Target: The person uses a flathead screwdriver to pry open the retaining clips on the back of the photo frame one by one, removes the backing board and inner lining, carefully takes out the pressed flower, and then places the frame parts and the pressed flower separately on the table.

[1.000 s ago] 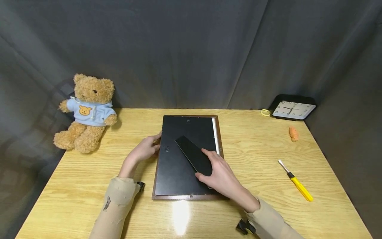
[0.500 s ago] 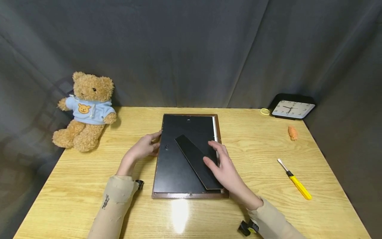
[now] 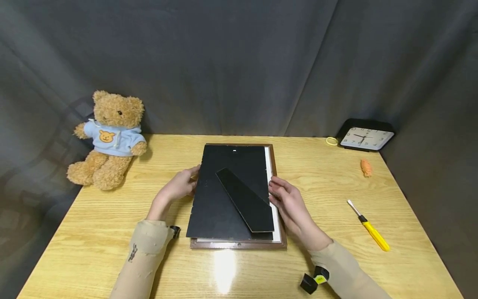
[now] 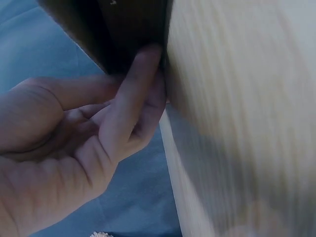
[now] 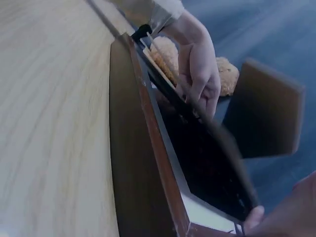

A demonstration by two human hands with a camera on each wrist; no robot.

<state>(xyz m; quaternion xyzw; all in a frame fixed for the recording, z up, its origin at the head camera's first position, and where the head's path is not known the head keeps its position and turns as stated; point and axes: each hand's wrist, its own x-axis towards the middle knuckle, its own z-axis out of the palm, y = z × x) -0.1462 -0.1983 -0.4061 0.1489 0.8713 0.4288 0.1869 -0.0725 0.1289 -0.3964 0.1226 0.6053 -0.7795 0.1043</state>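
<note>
A picture frame [image 3: 239,246] with a brown wooden border lies face down on the table. Its black backing board [image 3: 224,207] is raised out of the border and shifted left, its hinged stand [image 3: 242,199] swung partly away, as the right wrist view shows. White sheet [image 3: 276,224] shows along the right inner side. My right hand [image 3: 295,207] grips the board's right edge, thumb tip [image 5: 254,217] against it. At the frame's left side is my left hand [image 3: 177,185], fingers and thumb [image 4: 84,91] pinching the border; the board's edge partly hides the tips.
A teddy bear [image 3: 115,137] in a blue hoodie sits at the back left. On the right are a black clock [image 3: 366,135], a yellow ring [image 3: 331,141], a small orange object [image 3: 366,167] and a yellow-handled screwdriver [image 3: 373,232]. Dark curtain [image 3: 224,66] hangs behind the table.
My right hand has let go of the stand and moved to the right edge of the backing board. The board has risen and slid left, exposing more white. My left hand stays put.
</note>
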